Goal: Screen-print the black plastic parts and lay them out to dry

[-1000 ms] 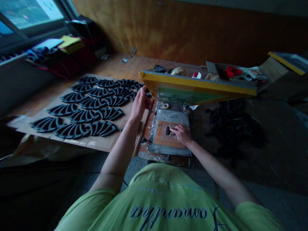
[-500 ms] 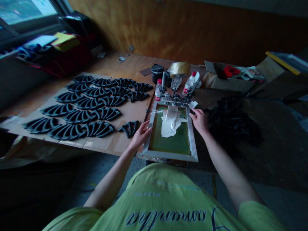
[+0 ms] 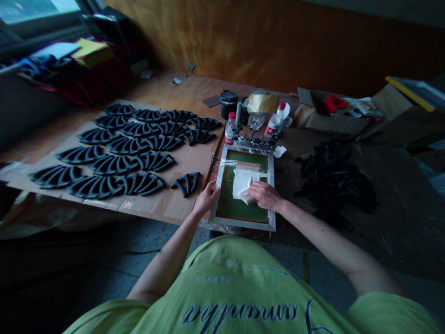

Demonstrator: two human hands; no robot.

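Observation:
In front of me lies a screen printing frame [image 3: 273, 222] with a pale metal rim and green mesh [image 3: 225, 208]. My left hand [image 3: 206, 197] grips its left rail, with the fingers curled at the edge. Over the mesh, my right hand [image 3: 266, 195] is closed on a flat white-coated piece, which looks like a small scraper [image 3: 246, 195]. The fingers partly hide it. White ink [image 3: 239, 181] covers the mesh beside and above it. Clear tape and a brownish strip [image 3: 248, 165] lie at the upper part of the mesh. A hinge clamp [image 3: 253, 144] holds the frame's far end.
Rows of black curved ribbed parts [image 3: 100, 187] lie on cardboard [image 3: 184, 208] at left, with one single part [image 3: 187, 184] near my left hand. Black parts are heaped [image 3: 337, 181] at right. Behind stand red-capped bottles [image 3: 230, 129], a black tub [image 3: 228, 104], a tape roll [image 3: 263, 102] and a cardboard box [image 3: 327, 121].
My right hand has left the frame's right rail, moved inward over the mesh and closed on the white-coated piece. The frame's near end has shifted slightly left. My left hand stays at the left rail.

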